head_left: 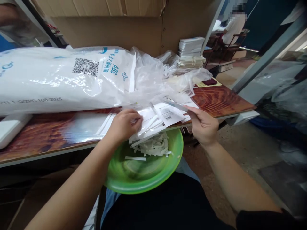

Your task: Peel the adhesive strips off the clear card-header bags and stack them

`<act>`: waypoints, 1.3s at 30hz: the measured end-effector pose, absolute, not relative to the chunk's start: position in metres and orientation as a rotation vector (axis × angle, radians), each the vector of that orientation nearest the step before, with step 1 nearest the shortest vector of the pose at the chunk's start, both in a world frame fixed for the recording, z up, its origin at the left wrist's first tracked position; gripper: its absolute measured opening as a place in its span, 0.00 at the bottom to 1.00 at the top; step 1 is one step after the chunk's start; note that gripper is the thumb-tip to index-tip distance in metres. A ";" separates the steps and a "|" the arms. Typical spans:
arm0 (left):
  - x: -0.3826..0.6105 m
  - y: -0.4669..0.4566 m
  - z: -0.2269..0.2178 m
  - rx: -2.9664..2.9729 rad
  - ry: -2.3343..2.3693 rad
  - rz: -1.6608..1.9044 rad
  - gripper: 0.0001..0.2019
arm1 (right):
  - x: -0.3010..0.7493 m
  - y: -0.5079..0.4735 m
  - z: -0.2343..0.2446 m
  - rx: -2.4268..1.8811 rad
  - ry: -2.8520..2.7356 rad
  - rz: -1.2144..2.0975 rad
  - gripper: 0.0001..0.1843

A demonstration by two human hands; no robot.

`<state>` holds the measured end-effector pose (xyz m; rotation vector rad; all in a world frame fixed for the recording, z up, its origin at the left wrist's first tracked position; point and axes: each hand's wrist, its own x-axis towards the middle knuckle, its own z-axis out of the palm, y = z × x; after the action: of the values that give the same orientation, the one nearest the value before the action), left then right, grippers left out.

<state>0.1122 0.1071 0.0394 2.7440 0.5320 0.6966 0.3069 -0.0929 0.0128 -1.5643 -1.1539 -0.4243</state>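
Your right hand (203, 126) pinches a thin pale strip (177, 105); your left hand (128, 123) curls, its grip unclear. Shifting legs could tip the green basin (151, 183), spilling paper cuttings (154, 146).

Patchy glare on the white sack (59, 81), deep shadow beneath the tabletop (218, 99), blurred outer edges.

Papers (170, 115) on tabletop (217, 98) (basin (144, 187) in front)

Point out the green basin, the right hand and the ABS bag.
Green basin (150, 172), head view: bare inner wall.
Right hand (205, 127), head view: middle of the hand.
ABS bag (61, 78), head view: printed white side.
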 end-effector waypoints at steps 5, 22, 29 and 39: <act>0.104 0.107 0.042 2.582 0.597 0.673 0.12 | 0.287 -0.098 0.032 -1.323 -1.444 -0.078 0.17; 0.110 0.101 0.055 2.510 0.389 0.603 0.11 | 0.250 -0.051 0.032 -1.743 -2.097 -0.591 0.19; 0.105 0.100 0.063 2.403 0.392 0.631 0.11 | 0.256 -0.031 0.060 -1.788 -1.919 -0.256 0.11; 0.085 0.113 0.066 2.489 0.472 0.659 0.16 | 0.258 -0.010 0.050 -2.024 -1.686 -0.198 0.18</act>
<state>0.0851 0.1129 0.0658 2.4888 0.4715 0.6591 0.2580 -0.0101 0.0498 -2.0240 -1.6861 -0.1975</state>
